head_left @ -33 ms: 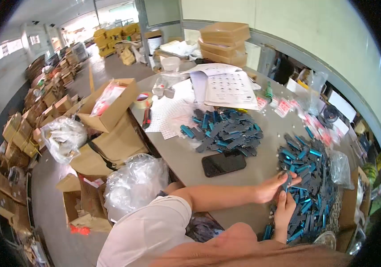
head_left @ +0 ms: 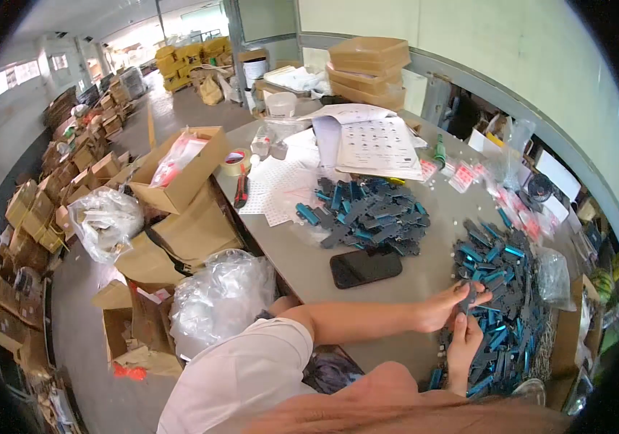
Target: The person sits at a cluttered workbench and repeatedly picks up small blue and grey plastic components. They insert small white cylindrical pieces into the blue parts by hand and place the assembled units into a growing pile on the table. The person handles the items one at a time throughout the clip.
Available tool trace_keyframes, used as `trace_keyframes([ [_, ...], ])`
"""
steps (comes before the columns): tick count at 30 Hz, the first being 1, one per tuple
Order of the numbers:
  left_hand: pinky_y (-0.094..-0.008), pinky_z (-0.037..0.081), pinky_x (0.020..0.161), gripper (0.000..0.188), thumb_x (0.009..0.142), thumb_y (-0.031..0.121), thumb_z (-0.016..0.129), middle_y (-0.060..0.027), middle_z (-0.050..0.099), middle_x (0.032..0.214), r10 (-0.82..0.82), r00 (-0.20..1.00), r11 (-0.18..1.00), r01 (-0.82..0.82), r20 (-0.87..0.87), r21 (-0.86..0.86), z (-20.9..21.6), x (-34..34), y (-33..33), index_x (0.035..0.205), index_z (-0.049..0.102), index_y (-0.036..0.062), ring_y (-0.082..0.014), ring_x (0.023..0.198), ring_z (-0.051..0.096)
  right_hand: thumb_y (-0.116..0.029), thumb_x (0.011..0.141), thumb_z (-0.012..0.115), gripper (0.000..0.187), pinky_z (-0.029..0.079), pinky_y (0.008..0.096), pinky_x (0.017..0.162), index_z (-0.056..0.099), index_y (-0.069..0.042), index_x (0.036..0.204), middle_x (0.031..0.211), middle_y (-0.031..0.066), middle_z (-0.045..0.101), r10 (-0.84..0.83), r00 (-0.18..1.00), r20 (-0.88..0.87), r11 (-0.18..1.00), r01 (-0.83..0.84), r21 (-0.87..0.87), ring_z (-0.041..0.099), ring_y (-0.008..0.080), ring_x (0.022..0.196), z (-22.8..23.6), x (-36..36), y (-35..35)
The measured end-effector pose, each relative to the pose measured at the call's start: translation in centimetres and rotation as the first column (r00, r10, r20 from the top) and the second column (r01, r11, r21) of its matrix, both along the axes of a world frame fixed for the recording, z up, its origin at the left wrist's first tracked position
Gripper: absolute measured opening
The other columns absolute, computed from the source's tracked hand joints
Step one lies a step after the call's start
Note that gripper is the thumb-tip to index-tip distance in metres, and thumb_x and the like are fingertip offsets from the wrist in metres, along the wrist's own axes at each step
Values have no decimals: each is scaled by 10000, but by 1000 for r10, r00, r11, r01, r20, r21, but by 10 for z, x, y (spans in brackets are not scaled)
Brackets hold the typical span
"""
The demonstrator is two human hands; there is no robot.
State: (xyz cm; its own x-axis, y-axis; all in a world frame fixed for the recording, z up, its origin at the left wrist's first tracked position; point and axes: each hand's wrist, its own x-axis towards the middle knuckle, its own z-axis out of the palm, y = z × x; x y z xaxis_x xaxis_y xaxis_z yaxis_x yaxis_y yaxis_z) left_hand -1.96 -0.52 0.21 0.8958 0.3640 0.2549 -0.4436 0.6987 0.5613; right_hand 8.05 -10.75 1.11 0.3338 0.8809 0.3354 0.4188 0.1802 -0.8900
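My left hand [head_left: 441, 308] reaches across the table [head_left: 295, 271] from the left, its fingers closed on a small dark grey plastic part [head_left: 468, 298]. Just below it, my right hand [head_left: 464, 341] pinches the lower end of the same part. Both hands are at the left edge of a wide heap of loose dark grey and blue parts [head_left: 501, 329]. Fingers cover much of the held part, so its full shape is hidden. A second pile of similar grey and blue parts [head_left: 378, 213] lies farther back, with a black phone [head_left: 365, 267] in front of it.
Printed sheets [head_left: 378, 148], a tape roll [head_left: 236, 162] and a red-black cutter [head_left: 241, 189] lie toward the back and left. Open cartons [head_left: 179, 170] and a clear plastic bag [head_left: 221, 300] stand beside the left edge. Another clear bag [head_left: 554, 278] borders the heap's right side.
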Motion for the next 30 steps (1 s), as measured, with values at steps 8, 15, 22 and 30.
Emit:
trace_keyframes([
  [8,-353,464,839,499,969,487,429,-65,588,1068,305,929,878,-188,-211,440,-21,19,4,1187,531,49,-158,976,549,-228,941,561,315,346,322,506,547,36,770,616,119,501,-148,986,76,979,135,153,413,160,533,1,5,7],
  [15,-217,373,411,215,942,274,539,-23,524,630,644,580,715,-688,-499,123,26,-54,105,860,582,80,-89,534,517,-203,869,649,240,401,370,498,588,10,775,638,166,571,-338,859,385,924,381,-39,501,307,518,24,38,-2],
  [22,-258,496,700,226,926,190,573,-84,628,899,686,669,691,-722,-286,-31,36,-56,112,1037,573,-7,-150,797,593,-29,773,655,80,486,433,669,642,-38,852,812,151,600,-224,807,547,964,265,4,600,350,772,7,43,-2],
  [30,-445,425,942,651,697,147,760,-245,456,1207,862,499,-150,95,83,984,-29,14,16,1222,407,-8,-419,1115,481,-82,720,680,460,375,435,890,604,-148,1169,1298,42,456,-269,405,874,917,384,105,477,279,1112,-4,34,10],
])
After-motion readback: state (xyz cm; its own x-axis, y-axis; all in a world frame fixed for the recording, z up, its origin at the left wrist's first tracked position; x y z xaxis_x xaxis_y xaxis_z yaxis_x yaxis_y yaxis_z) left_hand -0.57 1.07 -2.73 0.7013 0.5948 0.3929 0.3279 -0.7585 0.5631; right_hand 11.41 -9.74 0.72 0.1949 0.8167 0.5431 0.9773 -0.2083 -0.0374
